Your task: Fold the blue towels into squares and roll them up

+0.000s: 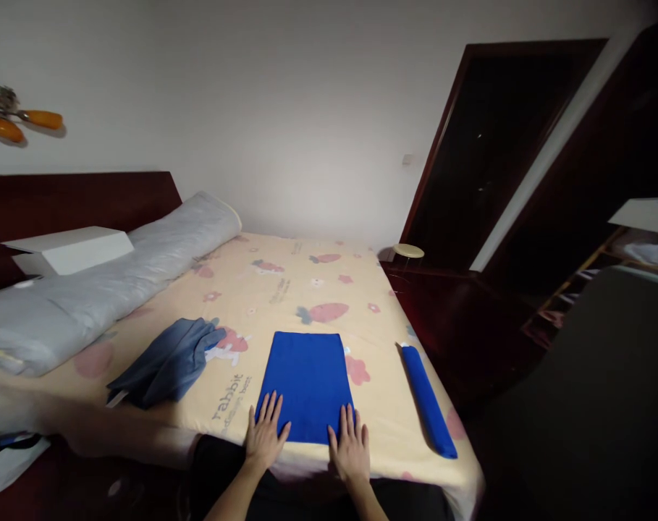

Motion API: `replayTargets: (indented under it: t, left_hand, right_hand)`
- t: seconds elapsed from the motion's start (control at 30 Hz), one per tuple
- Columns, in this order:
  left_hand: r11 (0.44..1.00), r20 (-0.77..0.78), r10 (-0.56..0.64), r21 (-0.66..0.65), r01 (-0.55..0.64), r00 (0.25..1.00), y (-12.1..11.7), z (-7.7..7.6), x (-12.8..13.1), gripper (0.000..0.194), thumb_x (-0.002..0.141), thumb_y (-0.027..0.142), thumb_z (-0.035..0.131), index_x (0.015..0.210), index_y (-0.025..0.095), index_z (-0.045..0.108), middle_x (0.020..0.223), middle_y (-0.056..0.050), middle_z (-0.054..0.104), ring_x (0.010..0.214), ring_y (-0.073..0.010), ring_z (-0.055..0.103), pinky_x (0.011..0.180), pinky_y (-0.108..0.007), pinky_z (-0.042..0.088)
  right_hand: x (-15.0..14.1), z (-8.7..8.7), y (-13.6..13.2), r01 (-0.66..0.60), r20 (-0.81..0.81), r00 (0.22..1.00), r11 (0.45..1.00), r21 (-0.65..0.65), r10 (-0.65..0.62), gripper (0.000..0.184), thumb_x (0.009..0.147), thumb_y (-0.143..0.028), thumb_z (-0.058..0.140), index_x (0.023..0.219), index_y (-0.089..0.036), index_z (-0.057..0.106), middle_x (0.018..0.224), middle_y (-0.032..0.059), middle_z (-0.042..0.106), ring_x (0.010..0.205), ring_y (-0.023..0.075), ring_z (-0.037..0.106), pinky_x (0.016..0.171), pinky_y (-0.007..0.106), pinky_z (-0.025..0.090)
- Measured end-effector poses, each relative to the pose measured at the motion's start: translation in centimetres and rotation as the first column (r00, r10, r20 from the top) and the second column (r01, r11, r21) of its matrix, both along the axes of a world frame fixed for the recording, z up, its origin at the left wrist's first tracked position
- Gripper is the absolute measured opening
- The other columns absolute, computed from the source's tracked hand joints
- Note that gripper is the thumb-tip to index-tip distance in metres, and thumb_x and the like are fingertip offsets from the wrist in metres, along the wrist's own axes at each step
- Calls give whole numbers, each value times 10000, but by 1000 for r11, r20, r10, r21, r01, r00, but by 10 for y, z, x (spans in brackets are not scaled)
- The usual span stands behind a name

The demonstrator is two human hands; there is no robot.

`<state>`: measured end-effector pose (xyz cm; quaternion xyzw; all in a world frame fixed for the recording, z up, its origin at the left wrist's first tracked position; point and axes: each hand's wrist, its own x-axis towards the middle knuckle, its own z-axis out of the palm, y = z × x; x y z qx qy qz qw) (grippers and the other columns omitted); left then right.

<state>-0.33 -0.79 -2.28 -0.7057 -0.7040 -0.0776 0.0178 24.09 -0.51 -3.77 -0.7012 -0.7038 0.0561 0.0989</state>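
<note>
A flat blue rectangle of folded cloth (307,380) lies on the bed's near edge. My left hand (266,434) rests flat over its near left corner, fingers spread. On the near right corner lies my right hand (350,443), also flat with its fingers apart. To the right, a blue cloth roll (429,405) lies lengthwise along the bed's side edge. A crumpled grey-blue garment (169,362) is heaped to the left of the folded cloth.
The bed (285,289) has a yellow sheet with printed carrots and rabbits. Along the headboard (73,206) lies a long grey rolled mat (182,231) with a white box (84,250) against it. A round stool (408,250) stands beyond the bed's right side, near a dark door (496,152).
</note>
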Motion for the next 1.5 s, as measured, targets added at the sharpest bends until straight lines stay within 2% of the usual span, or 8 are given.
replayTargets:
  t: [0.2,0.43,0.63,0.73,0.9,1.07,1.3,1.5]
  left_hand:
    - [989,-11,-80,122,81,997,8,17,2,645,939,480,313,1517,296,93,1601,-36,237,1469,-299,221,1180,-617,94]
    - [936,45,-351,-3,352,935,31,26,53,678,922,232,288,1525,260,-21,1613,-19,203,1475,-213,211,1184,-514,208]
    - [829,52,-555,-48,557,830,25,22,16,717,924,342,386,1523,309,-6,1618,25,184,1468,-166,227,1207,-426,183]
    - [873,8,-487,2,487,873,20,20,-2,701,928,381,394,1523,323,28,1620,15,181,1477,-211,204,1194,-471,204]
    - [963,-50,-245,98,249,968,14,2,-6,758,860,260,463,1527,306,106,1619,-13,186,1481,-288,179,1177,-495,234]
    - [973,-42,-164,157,169,986,12,7,1,817,813,191,463,1530,289,83,1627,-28,142,1484,-317,149,1172,-549,215]
    - [949,-23,-306,72,307,952,30,39,21,842,809,204,451,1528,309,26,1630,-10,116,1493,-308,101,1169,-623,139]
    - [852,-29,-519,-93,515,854,49,36,26,801,864,225,404,1510,317,-59,1627,6,152,1486,-231,160,1191,-594,100]
  right_hand:
    - [-5,4,11,-31,-53,998,999,24,32,735,964,-561,211,1506,-66,253,1576,145,185,1465,294,157,1183,531,127]
    - [-50,35,34,-435,-131,895,899,-49,426,618,890,-162,320,1505,-117,281,1572,94,233,1463,208,183,1185,411,187]
    - [-26,32,32,-592,-137,799,806,-4,586,570,936,-219,316,1506,-212,290,1568,39,275,1459,176,201,1181,410,205]
    - [-6,29,28,-534,-95,841,845,22,533,533,988,-372,277,1511,-270,262,1584,20,224,1461,207,199,1171,481,212]
    - [8,23,16,-227,10,974,974,7,227,616,950,-439,311,1516,-204,253,1592,62,180,1474,323,94,1132,641,146]
    - [7,24,9,-95,31,995,995,9,95,680,904,-450,395,1509,-160,281,1595,117,151,1465,370,65,1147,622,96]
    - [-17,47,31,-373,-96,923,928,-1,372,664,898,-377,411,1509,-151,281,1600,107,110,1479,279,72,1183,533,112]
    - [-40,51,51,-602,-222,782,798,-32,582,606,889,-242,428,1487,-221,339,1553,67,336,1463,199,189,1193,447,151]
